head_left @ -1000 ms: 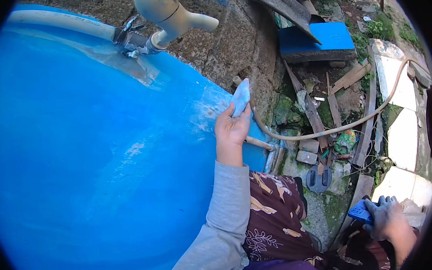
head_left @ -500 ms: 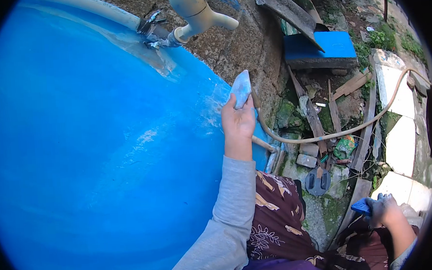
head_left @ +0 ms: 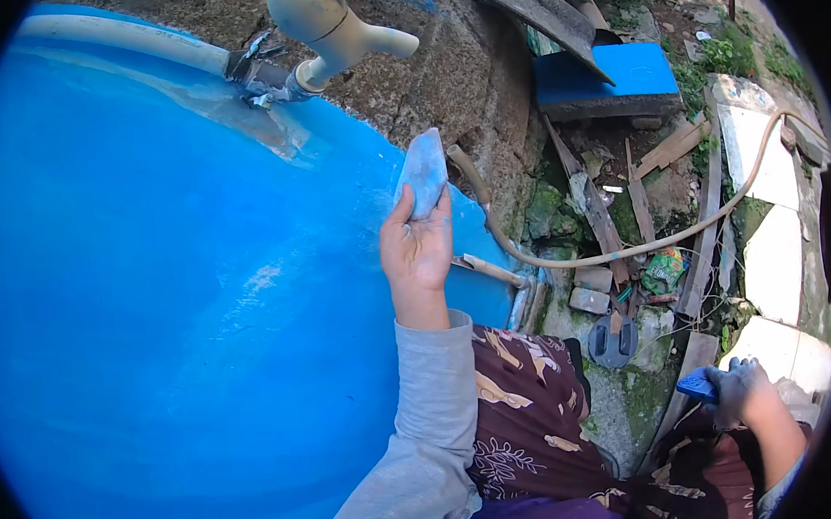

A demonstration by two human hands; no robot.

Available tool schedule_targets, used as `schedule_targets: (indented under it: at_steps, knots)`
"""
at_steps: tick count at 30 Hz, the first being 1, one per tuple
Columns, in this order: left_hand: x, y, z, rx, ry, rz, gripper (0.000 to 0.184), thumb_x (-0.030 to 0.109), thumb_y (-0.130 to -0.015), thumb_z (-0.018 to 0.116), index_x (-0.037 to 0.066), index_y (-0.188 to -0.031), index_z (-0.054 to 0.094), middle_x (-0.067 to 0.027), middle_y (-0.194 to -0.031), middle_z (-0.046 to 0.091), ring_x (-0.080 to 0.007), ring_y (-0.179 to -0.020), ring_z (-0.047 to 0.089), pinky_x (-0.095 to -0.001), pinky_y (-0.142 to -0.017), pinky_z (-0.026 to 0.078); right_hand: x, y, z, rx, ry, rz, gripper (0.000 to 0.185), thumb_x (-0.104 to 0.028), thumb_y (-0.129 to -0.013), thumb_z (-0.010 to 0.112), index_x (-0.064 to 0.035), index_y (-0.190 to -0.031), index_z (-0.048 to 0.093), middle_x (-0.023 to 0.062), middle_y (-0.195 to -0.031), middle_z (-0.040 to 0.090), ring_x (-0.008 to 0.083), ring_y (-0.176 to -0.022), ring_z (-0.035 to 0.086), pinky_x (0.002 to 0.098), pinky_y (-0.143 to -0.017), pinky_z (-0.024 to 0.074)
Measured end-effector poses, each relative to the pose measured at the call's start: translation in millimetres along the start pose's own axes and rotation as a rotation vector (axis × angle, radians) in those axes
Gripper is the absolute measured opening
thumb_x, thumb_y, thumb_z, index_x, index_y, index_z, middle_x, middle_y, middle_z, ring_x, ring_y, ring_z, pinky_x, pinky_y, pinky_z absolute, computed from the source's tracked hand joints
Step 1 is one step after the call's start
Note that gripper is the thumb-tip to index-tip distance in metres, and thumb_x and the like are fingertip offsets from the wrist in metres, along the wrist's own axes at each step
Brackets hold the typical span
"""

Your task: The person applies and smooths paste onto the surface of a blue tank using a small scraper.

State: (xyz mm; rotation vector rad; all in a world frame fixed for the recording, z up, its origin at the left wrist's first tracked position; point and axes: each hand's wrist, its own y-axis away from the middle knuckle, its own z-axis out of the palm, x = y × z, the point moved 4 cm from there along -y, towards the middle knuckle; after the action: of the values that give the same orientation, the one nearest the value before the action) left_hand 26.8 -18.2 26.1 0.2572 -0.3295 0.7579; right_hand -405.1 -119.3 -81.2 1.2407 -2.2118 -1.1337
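Note:
My left hand (head_left: 421,250) is palm up, its thumb and fingers closed on a flat, pale, blue-smeared piece (head_left: 424,173) with a pointed upper end; I cannot make out its kind. Behind this hand spreads the large blue-painted surface (head_left: 177,255), with whitish scuffs on it. At the lower right, my right hand (head_left: 742,394), with grey-stained fingers, grips a small blue block (head_left: 697,386). It is near my patterned dark skirt (head_left: 528,386), away from the blue surface.
A cream plastic tap (head_left: 335,31) juts from a pipe above the surface. A beige hose (head_left: 615,259) curves across the right side. Wood scraps, bricks (head_left: 589,301), a green wrapper (head_left: 664,271) and a blue-topped slab (head_left: 628,75) lie about the mossy ground.
My left hand, still holding the pale piece, has shifted left, and the hose end now shows beside it. The view has moved slightly; my right hand keeps its grip on the blue block.

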Motion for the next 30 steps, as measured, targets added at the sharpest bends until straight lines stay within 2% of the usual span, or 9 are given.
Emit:
schedule_targets:
  at_steps: [4, 7, 12, 14, 17, 21, 23, 26, 30]
  knots:
    - [-22, -28, -52, 0.276, 0.047, -0.162, 0.031, 0.003, -0.090, 0.042, -0.013, -0.117, 0.037, -0.0236, -0.124, 0.044, -0.0327, -0.117, 0.043, -0.0442, -0.103, 0.035, 4, -4, -1, -0.057, -0.077, 0.039, 0.061, -0.040, -0.073, 0.059, -0.0058, -0.122, 0.047, 0.0163, -0.105, 0.058, 0.0281, -0.106, 0.050, 0.0375, -0.091, 0.0357]
    - [-20, -14, -22, 0.215, 0.074, -0.003, 0.035, 0.002, -0.090, 0.040, -0.012, -0.122, 0.033, -0.0240, -0.127, 0.041, -0.0336, -0.118, 0.041, -0.0441, -0.103, 0.031, 6, -8, -2, -0.060, -0.094, 0.034, 0.061, -0.040, -0.072, 0.059, -0.0056, -0.121, 0.047, 0.0168, -0.106, 0.058, 0.0280, -0.105, 0.051, 0.0373, -0.091, 0.0360]
    - [-3, -8, -13, 0.035, 0.127, -0.048, 0.035, 0.002, -0.091, 0.039, -0.012, -0.122, 0.033, -0.0249, -0.126, 0.041, -0.0343, -0.119, 0.040, -0.0442, -0.104, 0.031, 4, -11, -5, -0.017, -0.063, 0.031, 0.061, -0.040, -0.072, 0.059, -0.0064, -0.122, 0.047, 0.0167, -0.105, 0.058, 0.0278, -0.106, 0.051, 0.0375, -0.090, 0.0368]
    - [-18, -20, -45, 0.306, 0.158, -0.169, 0.035, 0.002, -0.091, 0.038, -0.012, -0.123, 0.031, -0.0250, -0.126, 0.040, -0.0346, -0.120, 0.039, -0.0436, -0.105, 0.031, 2, -6, -11, -0.053, -0.084, 0.090, 0.062, -0.040, -0.072, 0.059, -0.0065, -0.123, 0.047, 0.0162, -0.105, 0.058, 0.0276, -0.106, 0.051, 0.0374, -0.091, 0.0369]
    - [-27, -17, -32, 0.346, 0.172, -0.059, 0.036, 0.002, -0.091, 0.037, -0.013, -0.124, 0.029, -0.0248, -0.128, 0.039, -0.0346, -0.120, 0.039, -0.0431, -0.105, 0.030, -1, -5, -14, -0.073, -0.063, 0.018, 0.061, -0.039, -0.073, 0.058, -0.0062, -0.123, 0.047, 0.0172, -0.105, 0.058, 0.0284, -0.104, 0.052, 0.0371, -0.091, 0.0370]
    - [-3, -1, -5, 0.014, 0.194, -0.100, 0.036, 0.003, -0.091, 0.039, -0.011, -0.123, 0.032, -0.0244, -0.129, 0.038, -0.0337, -0.121, 0.038, -0.0429, -0.106, 0.029, 1, -11, -9, -0.027, -0.059, -0.001, 0.061, -0.038, -0.072, 0.059, -0.0053, -0.122, 0.047, 0.0185, -0.103, 0.059, 0.0291, -0.102, 0.053, 0.0363, -0.091, 0.0374]
    - [-8, -8, -18, 0.038, 0.120, -0.111, 0.038, 0.001, -0.090, 0.039, -0.012, -0.124, 0.030, -0.0246, -0.130, 0.037, -0.0341, -0.122, 0.037, -0.0434, -0.106, 0.029, 2, -13, -8, 0.019, -0.067, 0.020, 0.061, -0.037, -0.071, 0.061, -0.0043, -0.121, 0.048, 0.0195, -0.102, 0.058, 0.0296, -0.102, 0.053, 0.0365, -0.091, 0.0376]
    - [-24, -25, -49, 0.356, 0.145, -0.190, 0.037, 0.002, -0.091, 0.038, -0.012, -0.125, 0.030, -0.0243, -0.129, 0.038, -0.0338, -0.121, 0.038, -0.0428, -0.104, 0.031, -1, -10, -14, -0.002, -0.092, 0.017, 0.060, -0.036, -0.071, 0.062, -0.0037, -0.120, 0.048, 0.0196, -0.102, 0.059, 0.0299, -0.102, 0.053, 0.0371, -0.091, 0.0374]
    - [-13, -16, -21, 0.131, 0.161, -0.102, 0.036, 0.002, -0.091, 0.038, -0.012, -0.124, 0.031, -0.0242, -0.129, 0.038, -0.0336, -0.121, 0.038, -0.0430, -0.104, 0.031, 1, -12, -10, 0.030, -0.070, -0.031, 0.061, -0.036, -0.071, 0.062, -0.0037, -0.121, 0.048, 0.0198, -0.100, 0.059, 0.0300, -0.102, 0.052, 0.0374, -0.092, 0.0362]
